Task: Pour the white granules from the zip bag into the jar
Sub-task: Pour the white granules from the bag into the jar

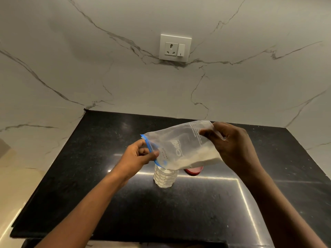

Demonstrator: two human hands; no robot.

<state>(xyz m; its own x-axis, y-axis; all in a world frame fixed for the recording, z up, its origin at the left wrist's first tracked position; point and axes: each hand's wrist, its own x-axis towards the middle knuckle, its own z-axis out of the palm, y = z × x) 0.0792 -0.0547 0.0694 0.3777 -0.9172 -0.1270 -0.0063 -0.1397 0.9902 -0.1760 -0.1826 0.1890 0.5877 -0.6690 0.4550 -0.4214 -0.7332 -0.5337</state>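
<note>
A clear zip bag (180, 145) with a blue zip strip is held tilted above the counter, its zip end lower at the left. White granules (204, 157) lie along its lower edge and run toward the mouth. My left hand (138, 155) pinches the blue zip end. My right hand (232, 145) grips the raised bottom end of the bag. Right under the bag's mouth stands a clear textured jar (164, 178), lidless and holding white granules.
A red lid (194, 170) lies on the black granite counter (179, 212) just right of the jar, partly hidden by the bag. A marble wall with a socket and switch (175, 47) rises behind. The counter's front edge is near me.
</note>
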